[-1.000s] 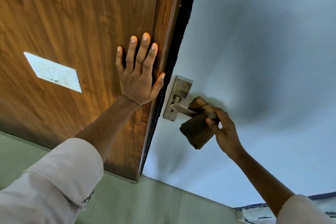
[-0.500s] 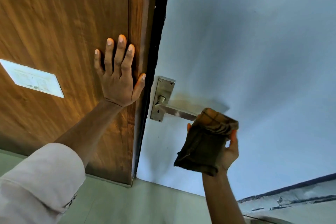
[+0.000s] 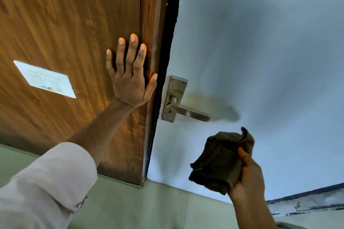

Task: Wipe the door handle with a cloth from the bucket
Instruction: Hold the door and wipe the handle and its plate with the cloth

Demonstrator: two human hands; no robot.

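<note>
Door point(image 3: 260, 52): pale, carries a metal handle point(image 3: 188, 112) on its backplate point(image 3: 176, 89).
Wood panel point(image 3: 65, 24): bears a white plate point(image 3: 44, 79).

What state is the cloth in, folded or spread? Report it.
Bunched, not spread. The cloth sits as a thick crumpled wad gripped in the right hand, below the door handle and not touching it.

Nothing you can actually read here. The only candidate is the white plate point(image 3: 44, 79) on the wood panel point(image 3: 70, 24), at about 9 o'clock from your left hand point(image 3: 130, 83); it carries faint marks, too blurred and washed out to make out any letters or numbers. The metal handle plate point(image 3: 174, 96) shows screws, with no brand stamp that you can tell.
</note>
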